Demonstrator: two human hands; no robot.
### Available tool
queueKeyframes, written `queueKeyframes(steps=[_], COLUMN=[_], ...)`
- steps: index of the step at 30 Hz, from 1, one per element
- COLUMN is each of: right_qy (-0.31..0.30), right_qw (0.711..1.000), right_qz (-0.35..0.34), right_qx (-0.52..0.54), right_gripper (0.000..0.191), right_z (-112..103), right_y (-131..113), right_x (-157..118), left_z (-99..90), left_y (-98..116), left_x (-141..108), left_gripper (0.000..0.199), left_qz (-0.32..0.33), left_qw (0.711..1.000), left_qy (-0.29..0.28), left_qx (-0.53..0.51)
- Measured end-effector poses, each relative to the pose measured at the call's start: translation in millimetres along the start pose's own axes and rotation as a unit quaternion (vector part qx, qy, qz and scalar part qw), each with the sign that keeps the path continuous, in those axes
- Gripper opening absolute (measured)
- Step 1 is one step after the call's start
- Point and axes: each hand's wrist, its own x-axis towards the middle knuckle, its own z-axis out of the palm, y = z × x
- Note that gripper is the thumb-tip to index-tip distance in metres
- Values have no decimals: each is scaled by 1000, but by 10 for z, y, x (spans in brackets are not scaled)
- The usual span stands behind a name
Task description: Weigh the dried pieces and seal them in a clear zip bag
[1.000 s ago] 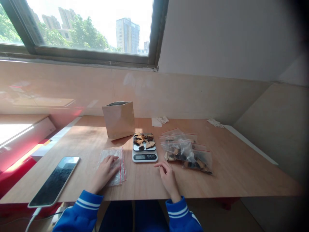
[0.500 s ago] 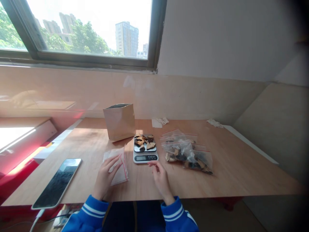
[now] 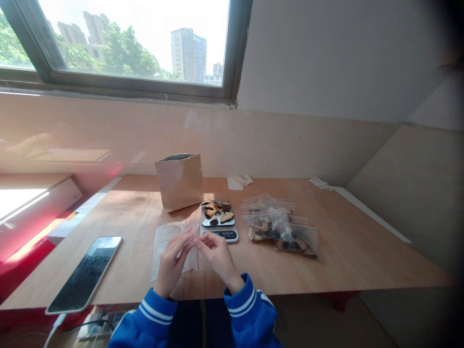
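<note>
A clear zip bag with a red strip (image 3: 191,261) is pinched at its red edge by my left hand (image 3: 174,258) and my right hand (image 3: 216,253), whose fingertips meet. More clear plastic bags (image 3: 159,246) lie flat on the table under and left of my left hand. Just beyond my hands stands a white digital scale (image 3: 234,234), its display partly covered by my right fingers. Dried brown and dark slices (image 3: 217,211) rest on its plate. To the right lie several filled zip bags (image 3: 279,227) holding similar pieces.
An open brown paper bag (image 3: 180,183) stands upright behind the scale. A phone (image 3: 87,273) with a cable lies at the left on the wooden table (image 3: 348,246). Crumpled white papers (image 3: 239,182) lie near the wall.
My left hand has moved right, lifting the red edge of a zip bag. My right hand has come left from in front of the scale and taken hold of that edge.
</note>
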Motion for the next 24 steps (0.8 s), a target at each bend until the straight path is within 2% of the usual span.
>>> queueKeyframes(steps=[3, 5, 7, 9, 10, 14, 19, 22, 24], right_qy=[14, 67, 141, 178, 173, 129, 207, 244, 254], right_qw=[999, 993, 980, 974, 975, 987, 974, 947, 931], right_qz=[17, 51, 86, 94, 86, 43, -24, -81, -103], right_qx=[36, 80, 107, 109, 109, 85, -91, -190, -239], right_gripper=[27, 30, 33, 34, 33, 28, 27, 25, 27], right_z=[-59, -115, -184, -253, -284, -389, -517, -567, -574], right_y=[71, 141, 217, 282, 306, 361, 444, 499, 527], right_x=[15, 12, -4, -30, -43, -78, -31, 81, 190], left_z=[-10, -51, -115, -182, -210, -223, 29, 238, 350], left_y=[44, 85, 126, 161, 173, 154, -80, -277, -383], left_x=[6, 47, 117, 201, 241, 363, 448, 487, 497], left_gripper=[27, 28, 28, 28, 28, 25, 22, 24, 23], left_qz=[-53, -114, -154, -151, -141, -105, -74, -114, -148], left_qw=[998, 989, 969, 954, 953, 967, 961, 956, 964], left_qy=[21, 87, 182, 249, 258, 231, 267, 269, 218], left_qx=[-28, -46, -59, -70, -74, -34, 16, 38, 33])
